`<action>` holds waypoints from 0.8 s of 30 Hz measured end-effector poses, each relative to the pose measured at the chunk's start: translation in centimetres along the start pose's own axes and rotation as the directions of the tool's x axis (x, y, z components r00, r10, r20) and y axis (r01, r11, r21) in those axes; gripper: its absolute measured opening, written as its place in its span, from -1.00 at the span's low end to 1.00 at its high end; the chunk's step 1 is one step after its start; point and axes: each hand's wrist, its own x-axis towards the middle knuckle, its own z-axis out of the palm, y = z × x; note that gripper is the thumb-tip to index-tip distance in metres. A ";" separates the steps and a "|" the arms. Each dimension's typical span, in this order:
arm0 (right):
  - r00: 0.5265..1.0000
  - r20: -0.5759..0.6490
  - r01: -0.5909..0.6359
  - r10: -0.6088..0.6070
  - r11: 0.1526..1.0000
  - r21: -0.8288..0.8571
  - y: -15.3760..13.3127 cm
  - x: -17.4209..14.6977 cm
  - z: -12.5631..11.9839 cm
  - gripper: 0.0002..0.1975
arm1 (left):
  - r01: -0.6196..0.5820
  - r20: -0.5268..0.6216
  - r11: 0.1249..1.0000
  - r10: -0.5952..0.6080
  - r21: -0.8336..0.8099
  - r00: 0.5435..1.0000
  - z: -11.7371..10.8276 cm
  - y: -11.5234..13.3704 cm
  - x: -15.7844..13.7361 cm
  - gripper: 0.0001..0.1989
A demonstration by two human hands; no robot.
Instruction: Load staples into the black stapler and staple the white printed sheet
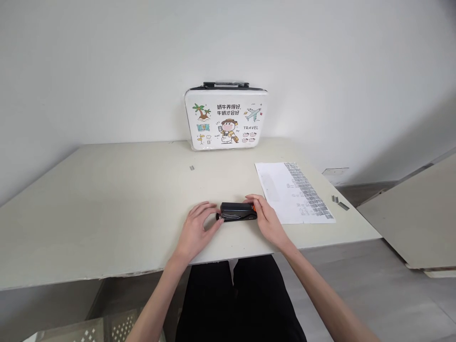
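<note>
A black stapler (237, 212) lies on the table near its front edge, between my two hands. My left hand (198, 224) has its thumb and fingertips on the stapler's left end. Round the right end, beside an orange-red part, the fingers of my right hand (268, 219) are wrapped. To the right of that hand lies a sheet of paper (278, 190), its right side covered with rows of grey staple-like marks. A small strip of staples (192, 167) rests farther back on the table.
A white case (213, 137) with cartoon prints and a black handle stands against the wall at the back of the table (107, 204). Several short staple strips (343, 206) lie near the right edge. A perforated plastic basket (87, 330) is below, at the lower left.
</note>
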 end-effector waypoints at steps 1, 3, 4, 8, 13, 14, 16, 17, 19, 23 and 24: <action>1.000 0.003 0.003 -0.003 1.000 0.001 0.0 0.0 0.0 -0.59 | -0.002 -0.001 1.000 0.002 -0.005 1.000 0.0 0.0 0.0 -0.80; 1.000 0.010 0.007 -0.007 1.000 0.004 0.1 0.1 -0.1 -0.59 | -0.006 -0.001 1.000 0.006 -0.014 1.000 0.0 0.0 0.0 -0.81; 1.000 0.016 0.006 -0.006 1.000 0.003 0.1 0.1 -0.1 -0.60 | -0.006 0.000 1.000 0.006 -0.016 1.000 0.0 0.0 0.0 -0.81; 0.999 0.042 0.003 -0.003 1.000 0.001 0.1 0.1 -0.2 -0.59 | -0.001 0.006 1.000 0.001 -0.022 1.000 0.0 0.0 0.1 -0.81; 0.999 0.034 0.020 -0.020 1.000 0.003 -0.1 0.2 -0.3 -0.60 | 0.013 0.011 0.999 -0.012 -0.037 1.000 -0.1 -0.1 0.1 -0.77; 0.999 0.032 0.023 -0.023 1.000 0.004 -0.1 0.3 -0.3 -0.60 | 0.019 0.007 0.999 -0.018 -0.043 1.000 -0.1 -0.1 0.1 -0.77; 0.999 0.034 0.026 -0.027 1.000 0.012 0.0 0.3 -0.3 -0.60 | 0.031 0.002 0.998 -0.031 -0.055 1.000 -0.1 -0.1 0.1 -0.76; 0.999 0.036 0.027 -0.027 1.000 0.015 0.0 0.3 -0.3 -0.60 | 0.039 -0.002 0.997 -0.039 -0.059 0.999 -0.1 -0.1 0.1 -0.75; 0.999 0.036 0.023 -0.024 1.000 0.013 0.0 0.3 -0.3 -0.60 | 0.059 -0.003 0.996 -0.059 -0.063 0.998 -0.1 -0.1 0.1 -0.73; 1.000 0.018 -0.001 0.001 1.000 0.000 -0.4 0.1 -0.2 -0.59 | 0.104 0.000 0.992 -0.105 -0.068 0.995 -0.2 0.1 0.0 -0.70; 1.000 0.023 -0.009 0.009 1.000 -0.007 -0.6 0.1 -0.2 -0.60 | 0.113 -0.001 0.991 -0.113 -0.074 0.994 -0.2 0.1 0.0 -0.70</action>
